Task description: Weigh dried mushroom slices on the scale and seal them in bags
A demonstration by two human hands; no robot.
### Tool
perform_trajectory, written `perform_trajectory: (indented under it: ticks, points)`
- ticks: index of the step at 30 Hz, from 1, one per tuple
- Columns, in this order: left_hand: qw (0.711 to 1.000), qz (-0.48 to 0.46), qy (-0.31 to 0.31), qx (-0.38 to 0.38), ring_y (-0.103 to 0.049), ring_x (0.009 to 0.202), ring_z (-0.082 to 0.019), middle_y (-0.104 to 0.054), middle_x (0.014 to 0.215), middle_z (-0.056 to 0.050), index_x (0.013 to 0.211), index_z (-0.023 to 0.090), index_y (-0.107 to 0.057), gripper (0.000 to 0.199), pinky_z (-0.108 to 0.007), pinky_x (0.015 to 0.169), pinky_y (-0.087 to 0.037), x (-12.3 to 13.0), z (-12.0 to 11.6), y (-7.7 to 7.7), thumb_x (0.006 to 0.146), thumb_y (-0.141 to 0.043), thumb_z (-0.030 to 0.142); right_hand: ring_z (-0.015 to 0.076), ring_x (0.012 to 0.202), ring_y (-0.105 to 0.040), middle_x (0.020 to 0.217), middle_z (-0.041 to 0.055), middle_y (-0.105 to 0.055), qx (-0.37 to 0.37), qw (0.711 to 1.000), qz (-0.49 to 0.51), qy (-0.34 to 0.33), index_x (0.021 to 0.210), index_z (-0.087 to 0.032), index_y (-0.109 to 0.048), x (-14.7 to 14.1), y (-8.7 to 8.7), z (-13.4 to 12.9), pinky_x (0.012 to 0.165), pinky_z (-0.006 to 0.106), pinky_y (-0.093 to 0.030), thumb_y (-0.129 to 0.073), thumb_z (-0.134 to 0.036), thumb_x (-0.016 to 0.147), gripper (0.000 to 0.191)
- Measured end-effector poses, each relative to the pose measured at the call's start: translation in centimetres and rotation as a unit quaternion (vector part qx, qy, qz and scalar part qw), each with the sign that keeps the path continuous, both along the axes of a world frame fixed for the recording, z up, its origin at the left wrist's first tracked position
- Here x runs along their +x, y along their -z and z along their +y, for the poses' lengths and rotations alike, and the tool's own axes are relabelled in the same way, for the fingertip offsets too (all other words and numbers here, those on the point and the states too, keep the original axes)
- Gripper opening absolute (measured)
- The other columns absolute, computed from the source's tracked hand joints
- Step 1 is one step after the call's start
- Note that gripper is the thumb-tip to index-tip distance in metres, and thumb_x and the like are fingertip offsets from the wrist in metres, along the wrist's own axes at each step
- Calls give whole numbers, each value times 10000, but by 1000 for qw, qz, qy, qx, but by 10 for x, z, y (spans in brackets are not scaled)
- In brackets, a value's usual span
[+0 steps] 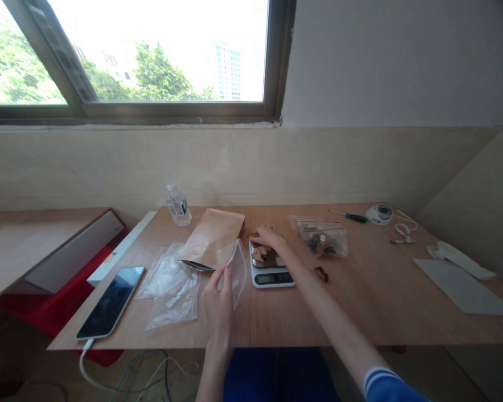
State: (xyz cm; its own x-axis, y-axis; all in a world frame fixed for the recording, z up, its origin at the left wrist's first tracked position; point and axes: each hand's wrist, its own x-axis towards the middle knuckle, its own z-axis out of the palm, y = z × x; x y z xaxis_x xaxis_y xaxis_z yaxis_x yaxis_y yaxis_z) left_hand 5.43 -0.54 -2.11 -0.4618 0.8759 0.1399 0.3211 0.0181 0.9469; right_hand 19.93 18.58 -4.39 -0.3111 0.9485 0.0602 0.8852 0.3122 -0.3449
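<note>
Blue trousers (251, 377) sit nearest, tucked under the near edge of the wooden table (360, 318), with a blue sleeve (396, 386) at the near right. From where I stand, the left hand (218, 296) pinches a clear zip bag (239, 282) between thumb and fingers, just left of a white kitchen scale (272, 283). Over the scale's far side, the right hand (267, 237) reaches down to the dried brown pieces (260, 254) on the plate; its fingers are bent, but whether they grip a piece I cannot tell.

Those pieces look light and curled, so a careless sweep could knock some off the plate, and one loose dark piece (321, 274) lies on the wood to the right. The bag looks limp; held by so little, its mouth could fold shut or catch the scale's edge.

The forearm and wrist cover part of the plate, the reading on the display (272, 278) is too small to make out, and the contents of the brown paper pouch (214, 234), far left of the scale, are hidden.
</note>
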Motion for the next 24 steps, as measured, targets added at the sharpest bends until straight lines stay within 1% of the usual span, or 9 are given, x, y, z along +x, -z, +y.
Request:
perform_trajectory:
  ticks: [2,6,8,11,13,15,18,20,24]
  points:
    - [1000,2,-4,4,-587,1044,-249,-671,1076,-75,1027,213,-675,343,-336,872,-427,-1,0,0,816,-471,390,282,937,-570,837,105,-693,6,1000,18,6,721,-173,-687,-1,-4,4,861,429,-355,-648,-336,731,168]
    - [1000,8,-10,10,-590,1041,-246,-675,1068,-66,1023,219,-677,337,-324,855,-437,-3,0,0,810,-479,389,221,942,-588,974,78,-685,36,996,76,21,931,-192,-668,13,-21,-6,852,369,-385,-517,-321,840,219]
    - [1000,10,-13,7,-593,1035,-245,-678,1063,-65,1025,220,-676,342,-324,852,-438,-5,0,1,807,-479,395,181,915,-602,1014,68,-673,47,989,138,18,1001,-190,-634,33,-29,-26,808,309,-424,-466,-334,870,258]
    - [1000,10,-20,-2,-602,1016,-246,-683,1046,-75,1012,212,-681,348,-327,846,-441,-7,1,2,803,-480,403,182,927,-602,1031,55,-661,46,948,314,3,1020,-204,-610,71,-30,-78,796,295,-454,-524,-357,833,256]
    - [1000,12,-19,-2,-600,1019,-247,-682,1047,-81,1004,208,-684,349,-329,850,-437,-7,2,2,801,-479,405,199,931,-599,1039,45,-655,-4,943,332,2,1015,-230,-613,97,-19,-118,792,314,-465,-560,-372,804,260]
    - [1000,13,-14,0,-593,1027,-250,-679,1055,-82,1005,206,-683,355,-334,855,-431,-7,2,1,801,-477,411,215,864,-609,970,45,-667,-63,949,309,13,937,-232,-641,118,-2,-152,748,330,-479,-566,-392,792,229]
    - [1000,9,-12,0,-592,1022,-257,-679,1056,-77,1011,208,-681,367,-340,852,-426,-6,0,-2,800,-474,424,227,807,-609,894,54,-662,-99,958,268,25,876,-231,-651,140,28,-181,734,356,-483,-537,-396,806,212]
    - [1000,6,-13,0,-593,1015,-256,-681,1051,-73,1012,208,-680,367,-342,857,-421,-7,-2,-3,799,-473,423,239,861,-594,910,65,-635,-54,966,247,48,875,-236,-643,147,42,-184,781,376,-472,-523,-398,813,211]
    - [1000,13,-17,-6,-591,1014,-257,-679,1055,-77,1019,195,-679,375,-343,865,-413,-9,-6,-5,800,-466,412,287,986,-524,1013,111,-568,121,967,164,151,994,-224,-617,155,55,-170,875,464,-406,-497,-388,812,272]
